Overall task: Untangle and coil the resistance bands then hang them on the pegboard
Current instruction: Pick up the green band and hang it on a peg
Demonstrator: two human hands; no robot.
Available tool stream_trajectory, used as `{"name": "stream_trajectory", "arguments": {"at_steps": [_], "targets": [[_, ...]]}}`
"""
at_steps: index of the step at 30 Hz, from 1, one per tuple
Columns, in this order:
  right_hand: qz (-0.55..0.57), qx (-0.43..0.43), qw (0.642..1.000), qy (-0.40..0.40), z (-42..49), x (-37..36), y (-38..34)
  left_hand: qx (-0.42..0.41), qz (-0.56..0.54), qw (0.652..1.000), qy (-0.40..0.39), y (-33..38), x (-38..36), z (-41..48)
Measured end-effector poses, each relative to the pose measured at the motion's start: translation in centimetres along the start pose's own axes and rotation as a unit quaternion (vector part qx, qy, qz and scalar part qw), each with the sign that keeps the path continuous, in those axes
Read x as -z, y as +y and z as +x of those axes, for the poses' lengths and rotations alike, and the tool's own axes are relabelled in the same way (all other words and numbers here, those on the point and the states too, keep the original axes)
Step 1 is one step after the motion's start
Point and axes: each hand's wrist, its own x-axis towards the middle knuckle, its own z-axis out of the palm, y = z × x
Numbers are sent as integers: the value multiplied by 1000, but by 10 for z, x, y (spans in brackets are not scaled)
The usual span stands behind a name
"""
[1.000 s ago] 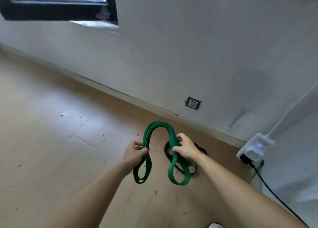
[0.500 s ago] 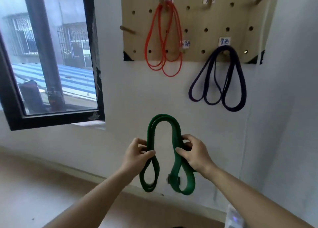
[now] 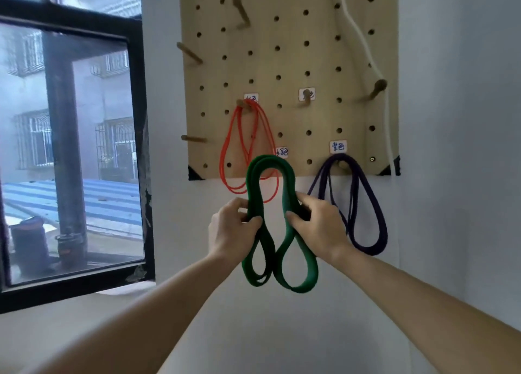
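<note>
Both hands have raised the green band nearer the pegboard.

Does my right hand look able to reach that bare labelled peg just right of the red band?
Probably yes: the right hand, gripping the green band, is below the peg, and nothing hangs there.

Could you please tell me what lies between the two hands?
Head view: the coiled green resistance band, gripped by left hand and right hand.
</note>
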Motion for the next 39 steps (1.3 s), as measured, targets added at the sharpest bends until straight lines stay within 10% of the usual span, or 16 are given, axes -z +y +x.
{"name": "stream_trajectory", "arguments": {"at_steps": [15,29,39], "targets": [[-99,-37,994,4,75,8,26,-57,152,984,72,9,-21,88],[-114,-101,975,-162,60,-17,48,-35,238,963,-122,-15,-35,87],[-165,-82,976,-115,32,11,62,-37,189,977,-90,-18,-44,68]]}}
